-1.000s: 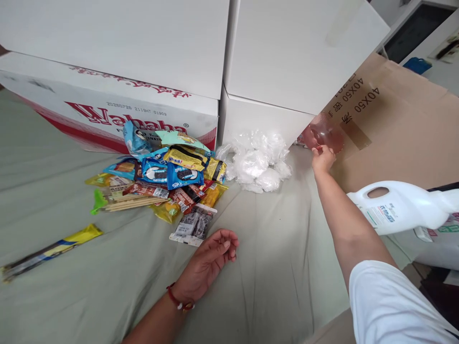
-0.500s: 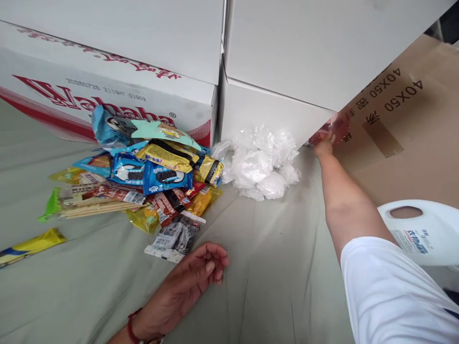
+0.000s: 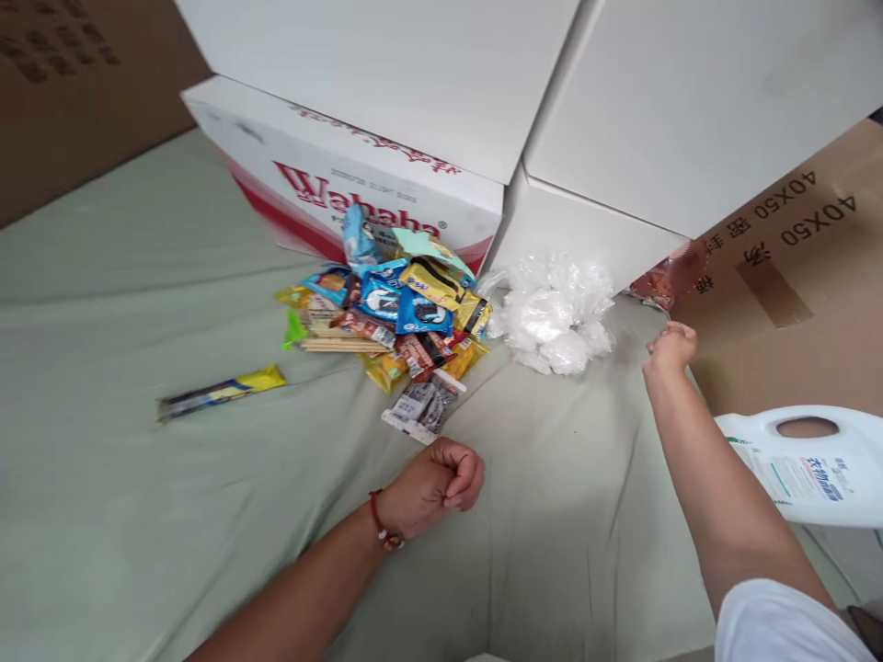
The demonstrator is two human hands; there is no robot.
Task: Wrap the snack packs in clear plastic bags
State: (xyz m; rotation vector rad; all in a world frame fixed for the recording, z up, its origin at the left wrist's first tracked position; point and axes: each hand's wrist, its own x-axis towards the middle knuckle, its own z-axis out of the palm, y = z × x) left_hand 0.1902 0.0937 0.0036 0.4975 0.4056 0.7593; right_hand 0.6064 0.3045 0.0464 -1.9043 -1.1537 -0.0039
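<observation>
My left hand point(image 3: 441, 483) is curled closed over the green sheet point(image 3: 538, 487), just below a clear-and-white snack packet point(image 3: 422, 405); nothing shows in its fingers. My right hand point(image 3: 672, 348) is also closed, with nothing showing in it. It hovers near the corner where a red, shiny package point(image 3: 659, 279) sits between a white box and a brown carton. Between my hands, farther back, lies a cluster of crumpled clear plastic bags point(image 3: 552, 317). Left of it is a heap of wrapped snacks point(image 3: 407, 308) in blue, yellow, brown and green wrappers.
A white carton with red Wahaha print point(image 3: 351, 198) stands behind the heap, and white boxes point(image 3: 607, 230) line the back. At right are a brown carton point(image 3: 814, 257) and a white jug point(image 3: 814, 469). One long yellow-and-blue packet point(image 3: 221, 391) lies alone at left.
My right hand has drawn back from the red package, which stays in the corner. My left hand has curled tighter. The view has swung left, so things appear farther right.
</observation>
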